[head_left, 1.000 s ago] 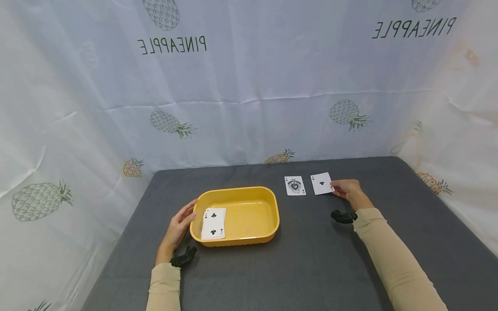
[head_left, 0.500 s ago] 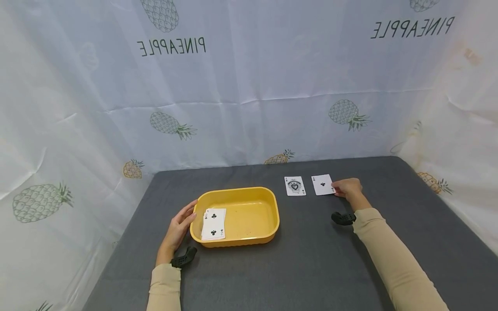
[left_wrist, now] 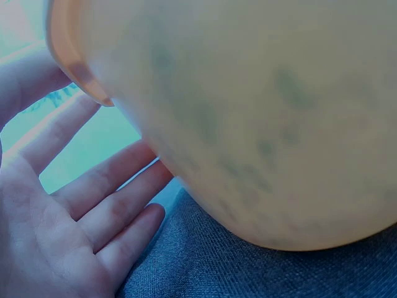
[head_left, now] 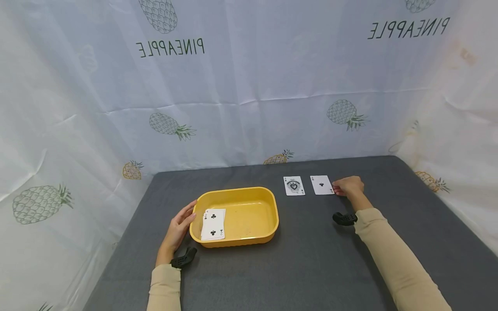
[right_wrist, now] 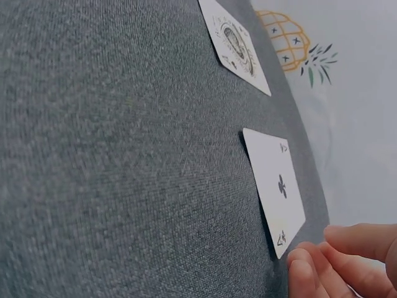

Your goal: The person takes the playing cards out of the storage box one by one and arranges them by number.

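A yellow rectangular tray stands on the grey table, left of centre. My left hand rests against its left end, and in the left wrist view the fairly straight fingers touch the outer wall. Inside the tray, at its left, lies a small pile of playing cards with the two of clubs on top. On the table at the right, the ace of clubs lies face up. Beside its right edge is my right hand; in the right wrist view the fingertips are just off the card's corner.
Another ace with a large ornate black pip, apparently of spades, lies left of the ace of clubs. A white pineapple-print curtain hangs behind the grey table and along both sides. A black band is on the right wrist.
The ace of clubs has turned slightly straighter, in line with the other ace. My right hand has let go of it and shifted slightly away. The left hand and tray stay put.
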A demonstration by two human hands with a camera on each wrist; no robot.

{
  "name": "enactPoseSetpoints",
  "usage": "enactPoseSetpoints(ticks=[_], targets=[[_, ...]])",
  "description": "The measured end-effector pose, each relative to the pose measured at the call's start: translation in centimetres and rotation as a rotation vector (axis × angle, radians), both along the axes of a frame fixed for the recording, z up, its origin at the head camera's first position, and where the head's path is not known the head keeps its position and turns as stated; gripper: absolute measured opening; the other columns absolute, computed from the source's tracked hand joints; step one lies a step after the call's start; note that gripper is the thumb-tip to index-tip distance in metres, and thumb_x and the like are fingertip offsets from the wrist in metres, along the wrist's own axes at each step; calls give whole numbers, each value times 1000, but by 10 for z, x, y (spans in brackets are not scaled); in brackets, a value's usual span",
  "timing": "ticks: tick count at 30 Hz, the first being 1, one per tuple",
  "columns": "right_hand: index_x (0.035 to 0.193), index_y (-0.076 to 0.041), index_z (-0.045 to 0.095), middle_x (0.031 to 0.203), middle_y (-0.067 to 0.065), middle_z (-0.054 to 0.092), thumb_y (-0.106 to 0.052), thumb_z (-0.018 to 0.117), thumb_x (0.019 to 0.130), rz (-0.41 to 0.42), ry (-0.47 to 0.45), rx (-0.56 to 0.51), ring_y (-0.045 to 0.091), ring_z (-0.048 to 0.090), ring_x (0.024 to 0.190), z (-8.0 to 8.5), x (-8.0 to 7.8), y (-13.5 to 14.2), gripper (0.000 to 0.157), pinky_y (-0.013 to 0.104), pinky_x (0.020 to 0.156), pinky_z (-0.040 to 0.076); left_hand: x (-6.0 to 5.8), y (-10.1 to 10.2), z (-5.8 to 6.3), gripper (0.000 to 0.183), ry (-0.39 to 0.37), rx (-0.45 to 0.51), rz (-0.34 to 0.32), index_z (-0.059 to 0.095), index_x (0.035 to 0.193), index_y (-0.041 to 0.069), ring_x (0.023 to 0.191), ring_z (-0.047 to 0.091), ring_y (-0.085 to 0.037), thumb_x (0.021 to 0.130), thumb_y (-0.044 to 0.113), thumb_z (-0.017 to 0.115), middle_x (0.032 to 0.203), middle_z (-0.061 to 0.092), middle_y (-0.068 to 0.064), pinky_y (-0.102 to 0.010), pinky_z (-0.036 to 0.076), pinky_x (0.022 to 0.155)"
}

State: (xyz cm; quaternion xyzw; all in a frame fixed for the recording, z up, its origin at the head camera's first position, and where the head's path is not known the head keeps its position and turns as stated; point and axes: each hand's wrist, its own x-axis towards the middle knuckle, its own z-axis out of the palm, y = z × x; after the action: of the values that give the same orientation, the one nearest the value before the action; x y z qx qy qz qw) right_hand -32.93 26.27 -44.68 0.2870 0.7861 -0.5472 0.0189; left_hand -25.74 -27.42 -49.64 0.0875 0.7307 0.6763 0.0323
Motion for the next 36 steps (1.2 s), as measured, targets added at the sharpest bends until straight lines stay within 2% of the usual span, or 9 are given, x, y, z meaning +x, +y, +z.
enactPoseSetpoints(ticks=[6, 15, 20, 25, 36], targets=[[123, 15, 56, 49, -9, 59, -5, 62, 89, 59, 27, -88, 1, 60, 48, 5, 6, -6, 41, 20, 54, 55, 0, -1, 0, 54, 5, -2, -8, 31, 149, -1, 110, 57, 9, 100, 14, 50, 119, 58, 27, -11, 47, 89], [124, 14, 53, 60, -11, 65, -6, 59, 92, 241, 85, -270, -1, 65, 57, 16, 24, -44, 38, 18, 60, 56, 1, 1, 3, 54, 6, 0, 8, 33, 148, -1, 109, 58, 8, 99, 15, 51, 118, 59, 25, -11, 48, 89], [131, 17, 48, 66, -11, 66, -7, 59, 94, 317, 88, -271, -1, 65, 60, 19, 32, -67, 46, 18, 62, 56, 2, 3, 4, 54, 8, -4, 12, 33, 147, -3, 109, 58, 8, 99, 14, 51, 118, 58, 25, -11, 48, 89], [130, 21, 45, 68, -10, 67, -6, 57, 94, 400, 107, -301, -1, 65, 61, 21, 36, -84, 47, 18, 63, 56, 3, 3, 4, 54, 1, -15, 9, 33, 148, -2, 109, 58, 8, 100, 15, 51, 116, 58, 26, -10, 47, 89], [129, 17, 51, 77, -5, 72, -13, 61, 94, 497, 104, -292, 2, 68, 66, 29, 46, -115, 47, 23, 71, 58, 1, 2, 2, 54, 27, 14, -15, 31, 147, -5, 108, 58, 7, 100, 12, 49, 117, 60, 25, -10, 48, 88]])
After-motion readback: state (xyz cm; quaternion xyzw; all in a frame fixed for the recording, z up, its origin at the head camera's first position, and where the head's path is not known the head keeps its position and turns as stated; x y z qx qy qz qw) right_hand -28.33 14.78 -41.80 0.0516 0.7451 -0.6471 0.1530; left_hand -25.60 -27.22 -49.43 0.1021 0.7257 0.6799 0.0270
